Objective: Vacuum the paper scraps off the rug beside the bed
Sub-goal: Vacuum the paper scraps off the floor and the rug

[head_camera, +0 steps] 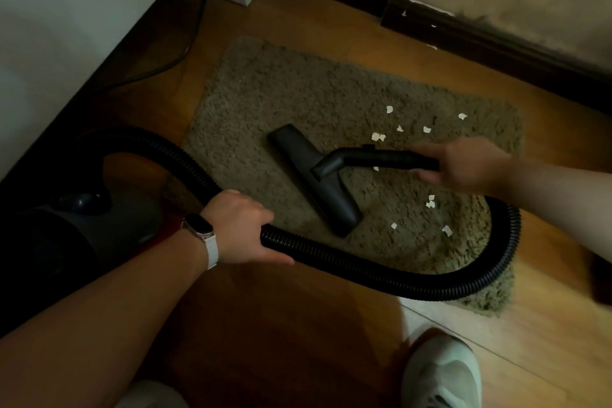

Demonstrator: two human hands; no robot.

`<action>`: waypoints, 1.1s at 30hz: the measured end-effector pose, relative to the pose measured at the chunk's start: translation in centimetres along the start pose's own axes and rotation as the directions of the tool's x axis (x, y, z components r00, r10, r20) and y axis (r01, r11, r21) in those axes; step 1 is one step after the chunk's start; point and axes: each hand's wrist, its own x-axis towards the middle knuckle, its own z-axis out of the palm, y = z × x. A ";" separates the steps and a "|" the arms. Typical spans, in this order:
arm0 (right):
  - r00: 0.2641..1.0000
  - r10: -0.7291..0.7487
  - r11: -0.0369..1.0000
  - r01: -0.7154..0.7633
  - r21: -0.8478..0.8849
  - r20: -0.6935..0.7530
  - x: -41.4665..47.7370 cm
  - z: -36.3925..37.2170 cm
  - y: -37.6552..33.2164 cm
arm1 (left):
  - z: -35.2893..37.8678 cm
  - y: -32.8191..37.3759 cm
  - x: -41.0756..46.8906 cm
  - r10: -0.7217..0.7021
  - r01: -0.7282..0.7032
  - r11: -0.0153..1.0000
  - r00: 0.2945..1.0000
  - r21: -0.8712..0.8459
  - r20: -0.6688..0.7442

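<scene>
step: person sweeps floor nozzle [316, 179] over rug [281, 103]; scraps remain.
right hand [463, 164]: fingers closed round the rigid wand [385, 157].
left hand [245, 225]: wrapped round ribbed hose [364, 267].
paper scraps [378, 137]: scattered right of nozzle, on the rug's right half.
nozzle axis: long axis runs upper-left to lower-right; wand leads off right.
tip: probably best to drag the nozzle flat, broadside toward the scraps; left hand lifts hose slack clear.

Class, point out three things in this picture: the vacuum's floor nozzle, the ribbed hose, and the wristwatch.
floor nozzle [314, 175], head view, on the middle of its flat black top.
ribbed hose [364, 270], head view, on the stretch lying across the near rug edge.
wristwatch [198, 225], head view, on its dark face.
</scene>
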 end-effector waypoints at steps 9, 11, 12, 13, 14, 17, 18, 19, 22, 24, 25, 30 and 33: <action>0.974 -0.220 0.962 0.227 -0.153 0.061 1.9 0.4 -5.8 | 0.2 -0.3 -0.3 0.004 -0.004 1.000 0.999 0.012 -0.046; 0.979 -0.200 0.973 0.205 -0.111 0.049 1.6 0.2 -5.0 | 0.2 -0.3 -0.4 -0.003 0.003 1.000 0.999 0.014 -0.038; 0.983 -0.181 0.979 0.184 -0.089 0.041 1.4 0.1 -4.3 | 0.2 -0.3 -0.3 -0.005 0.006 1.000 0.999 0.015 -0.037; 0.987 -0.158 0.984 0.160 -0.078 0.035 1.2 0.1 -3.4 | 0.2 -0.3 -0.3 -0.008 0.009 1.000 0.999 0.016 -0.039; 0.992 -0.123 0.990 0.125 -0.069 0.034 0.9 0.0 -2.4 | 0.2 -0.3 -0.2 -0.012 0.013 1.000 0.999 0.017 -0.042; 0.998 0.035 0.998 -0.032 -0.061 0.045 0.0 -0.3 0.3 | 0.1 -0.3 0.2 -0.024 0.025 1.000 0.999 0.012 -0.045; 0.997 0.069 0.995 -0.066 -0.070 0.043 -0.4 -0.4 1.0 | 0.0 -0.3 0.3 -0.026 0.027 1.000 0.998 0.007 -0.049; 0.994 0.098 0.993 -0.094 -0.078 0.044 -0.8 -0.5 1.5 | -0.1 -0.3 0.5 -0.028 0.028 1.000 0.998 0.005 -0.056; 0.984 0.173 0.983 -0.169 -0.072 0.050 -1.6 -1.2 2.0 | -0.1 -0.2 0.8 -0.040 0.040 0.999 0.997 0.000 -0.063; 0.981 0.188 0.980 -0.185 -0.071 0.046 -1.9 -1.6 1.8 | 0.0 -0.2 0.9 -0.048 0.048 0.999 0.997 0.002 -0.068; 0.981 0.188 0.980 -0.185 -0.074 0.043 -1.9 -1.6 1.8 | 0.0 -0.2 0.9 -0.053 0.053 0.999 0.996 0.002 -0.070; 0.970 0.242 0.970 -0.242 0.011 0.018 -2.2 -1.8 2.0 | -0.3 -0.1 1.3 -0.066 0.066 0.998 0.995 -0.008 -0.077; 0.943 0.331 0.942 -0.331 0.051 0.013 -2.6 -2.3 2.5 | -0.4 -0.1 1.7 -0.094 0.093 0.996 0.990 -0.016 -0.107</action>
